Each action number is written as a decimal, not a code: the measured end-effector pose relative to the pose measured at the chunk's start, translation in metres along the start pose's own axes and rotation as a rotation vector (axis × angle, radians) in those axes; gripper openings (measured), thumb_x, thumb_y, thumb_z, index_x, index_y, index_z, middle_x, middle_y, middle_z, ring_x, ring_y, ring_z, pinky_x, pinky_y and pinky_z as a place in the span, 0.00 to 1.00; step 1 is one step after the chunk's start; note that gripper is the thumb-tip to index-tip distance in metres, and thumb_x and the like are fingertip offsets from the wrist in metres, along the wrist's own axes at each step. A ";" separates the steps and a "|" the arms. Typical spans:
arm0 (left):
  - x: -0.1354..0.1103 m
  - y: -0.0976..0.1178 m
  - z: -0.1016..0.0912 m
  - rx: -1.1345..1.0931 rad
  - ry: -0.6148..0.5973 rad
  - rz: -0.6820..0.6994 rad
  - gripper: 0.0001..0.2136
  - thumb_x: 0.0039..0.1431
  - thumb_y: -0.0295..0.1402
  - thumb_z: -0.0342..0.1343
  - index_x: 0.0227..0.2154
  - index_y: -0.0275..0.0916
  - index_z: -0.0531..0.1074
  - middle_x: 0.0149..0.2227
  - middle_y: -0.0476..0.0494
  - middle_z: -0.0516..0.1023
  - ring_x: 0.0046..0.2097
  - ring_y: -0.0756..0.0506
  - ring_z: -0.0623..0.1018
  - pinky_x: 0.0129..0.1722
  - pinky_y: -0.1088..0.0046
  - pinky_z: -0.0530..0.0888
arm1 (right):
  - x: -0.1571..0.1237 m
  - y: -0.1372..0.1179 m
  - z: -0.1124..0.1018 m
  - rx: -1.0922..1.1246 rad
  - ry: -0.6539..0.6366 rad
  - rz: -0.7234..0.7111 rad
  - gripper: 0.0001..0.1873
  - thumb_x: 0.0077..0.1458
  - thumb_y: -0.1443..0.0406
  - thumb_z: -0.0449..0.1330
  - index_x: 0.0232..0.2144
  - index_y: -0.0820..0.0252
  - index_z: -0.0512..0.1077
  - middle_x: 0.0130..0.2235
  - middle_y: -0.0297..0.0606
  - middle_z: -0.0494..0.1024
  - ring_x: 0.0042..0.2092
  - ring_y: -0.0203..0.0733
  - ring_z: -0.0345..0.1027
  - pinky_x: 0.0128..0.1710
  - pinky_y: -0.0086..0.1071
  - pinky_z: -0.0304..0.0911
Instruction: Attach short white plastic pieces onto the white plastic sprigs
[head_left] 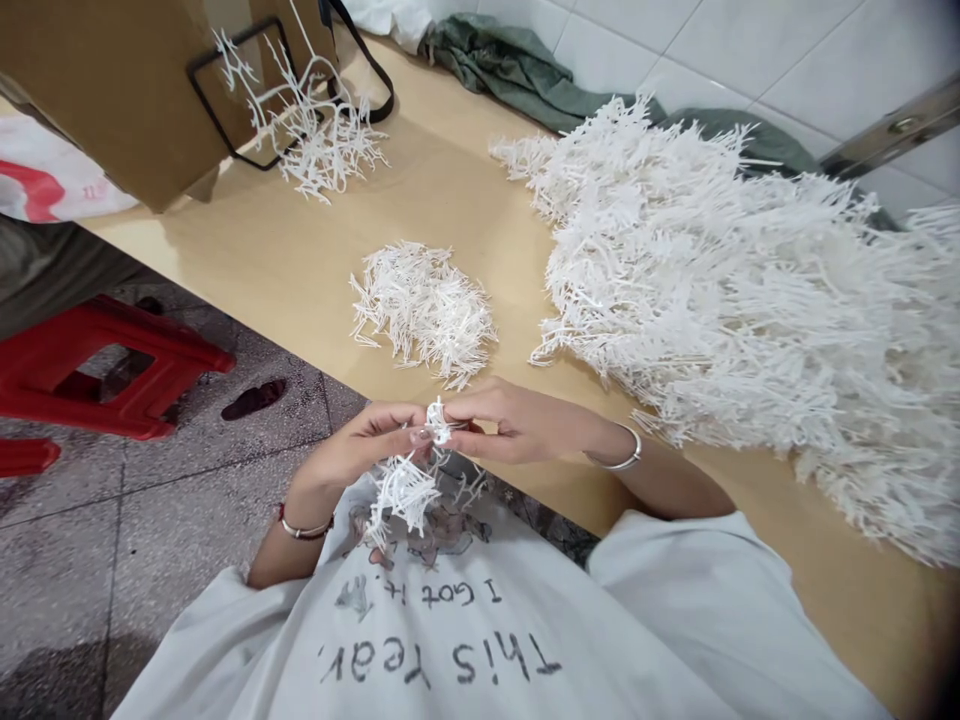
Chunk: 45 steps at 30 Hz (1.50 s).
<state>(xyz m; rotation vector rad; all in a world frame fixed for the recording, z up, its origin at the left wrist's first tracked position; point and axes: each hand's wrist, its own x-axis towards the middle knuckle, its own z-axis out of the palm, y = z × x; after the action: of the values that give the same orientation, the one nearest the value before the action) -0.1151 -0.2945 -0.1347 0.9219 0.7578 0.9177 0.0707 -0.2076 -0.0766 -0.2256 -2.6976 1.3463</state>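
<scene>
Both my hands meet just in front of my chest, at the near edge of a tan table (300, 250). My left hand (367, 445) is closed around a white branched plastic sprue piece (409, 485) that hangs down over my shirt. My right hand (517, 425) pinches the top of the same piece with thumb and fingers. A small heap of loose white plastic sticks (424, 310) lies on the table just beyond my hands. A very large heap of the white branched pieces (750, 310) covers the table's right side.
Stripped white sprue frames (319, 140) lie at the far left by a cardboard box (112, 90) and a black strap. A green cloth (525, 75) lies against the tiled wall. A red plastic stool (105, 365) stands on the grey floor at left.
</scene>
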 end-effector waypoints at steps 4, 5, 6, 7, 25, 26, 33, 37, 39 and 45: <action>-0.002 -0.001 0.011 -0.286 0.094 -0.140 0.14 0.43 0.40 0.64 0.18 0.33 0.70 0.16 0.51 0.64 0.18 0.55 0.60 0.19 0.77 0.54 | 0.001 0.004 0.010 0.117 0.105 -0.043 0.15 0.60 0.64 0.52 0.22 0.64 0.62 0.20 0.27 0.58 0.23 0.26 0.50 0.24 0.23 0.47; -0.002 0.000 0.013 -0.328 0.114 -0.160 0.13 0.42 0.39 0.64 0.19 0.33 0.71 0.15 0.52 0.63 0.18 0.55 0.60 0.18 0.77 0.54 | 0.001 0.005 0.013 0.154 0.127 -0.042 0.15 0.59 0.64 0.52 0.21 0.64 0.63 0.20 0.28 0.59 0.23 0.26 0.50 0.24 0.23 0.48; -0.001 0.000 0.015 -0.354 0.114 -0.178 0.12 0.41 0.38 0.64 0.19 0.34 0.71 0.15 0.53 0.63 0.17 0.55 0.59 0.18 0.77 0.54 | 0.001 0.006 0.015 0.193 0.143 -0.037 0.15 0.58 0.65 0.52 0.21 0.64 0.63 0.20 0.28 0.59 0.23 0.26 0.50 0.24 0.23 0.48; -0.001 0.000 0.016 -0.370 0.104 -0.189 0.11 0.41 0.38 0.64 0.19 0.35 0.71 0.14 0.53 0.61 0.17 0.55 0.58 0.18 0.76 0.54 | 0.001 0.007 0.017 0.232 0.155 -0.030 0.15 0.58 0.65 0.53 0.20 0.63 0.62 0.20 0.28 0.59 0.23 0.26 0.50 0.23 0.23 0.48; 0.024 -0.023 0.033 -0.744 0.014 -0.168 0.21 0.51 0.44 0.46 0.11 0.42 0.45 0.12 0.55 0.40 0.16 0.55 0.41 0.10 0.76 0.42 | 0.007 0.009 0.032 1.404 0.302 0.199 0.20 0.49 0.63 0.62 0.13 0.64 0.58 0.10 0.21 0.52 0.13 0.22 0.39 0.13 0.20 0.39; 0.024 -0.024 0.033 -0.749 0.021 -0.173 0.22 0.51 0.45 0.46 0.12 0.42 0.44 0.12 0.56 0.39 0.15 0.56 0.40 0.10 0.76 0.40 | 0.007 0.008 0.032 1.414 0.304 0.201 0.21 0.48 0.63 0.62 0.13 0.63 0.58 0.10 0.21 0.51 0.12 0.22 0.38 0.12 0.20 0.39; 0.026 -0.015 0.046 -0.741 0.232 -0.211 0.24 0.53 0.50 0.40 0.12 0.42 0.39 0.12 0.56 0.34 0.17 0.56 0.35 0.10 0.77 0.33 | 0.008 0.010 0.033 1.502 0.297 0.245 0.19 0.48 0.65 0.59 0.12 0.62 0.56 0.09 0.21 0.51 0.11 0.23 0.38 0.11 0.20 0.38; 0.029 -0.012 0.051 -0.738 0.362 -0.288 0.25 0.53 0.52 0.37 0.11 0.42 0.37 0.11 0.56 0.32 0.17 0.56 0.33 0.10 0.77 0.27 | 0.009 0.010 0.033 1.519 0.282 0.262 0.19 0.47 0.65 0.59 0.12 0.62 0.55 0.09 0.21 0.51 0.12 0.23 0.39 0.11 0.20 0.38; 0.029 -0.014 0.051 -0.738 0.368 -0.289 0.25 0.52 0.52 0.36 0.11 0.42 0.37 0.11 0.56 0.31 0.16 0.57 0.32 0.10 0.76 0.26 | 0.009 0.009 0.033 1.532 0.288 0.270 0.19 0.47 0.66 0.58 0.12 0.62 0.55 0.09 0.21 0.51 0.12 0.23 0.39 0.10 0.19 0.38; 0.031 -0.025 0.048 -0.683 0.334 -0.284 0.26 0.50 0.55 0.39 0.11 0.43 0.38 0.11 0.58 0.30 0.16 0.56 0.32 0.09 0.75 0.29 | 0.006 0.010 0.033 1.576 0.263 0.258 0.19 0.49 0.67 0.57 0.13 0.62 0.55 0.09 0.21 0.51 0.12 0.23 0.38 0.11 0.19 0.39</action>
<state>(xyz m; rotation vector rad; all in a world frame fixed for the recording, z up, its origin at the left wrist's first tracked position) -0.0537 -0.2893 -0.1420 0.0578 0.7560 0.9919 0.0599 -0.2263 -0.1041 -0.4737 -0.8229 2.6839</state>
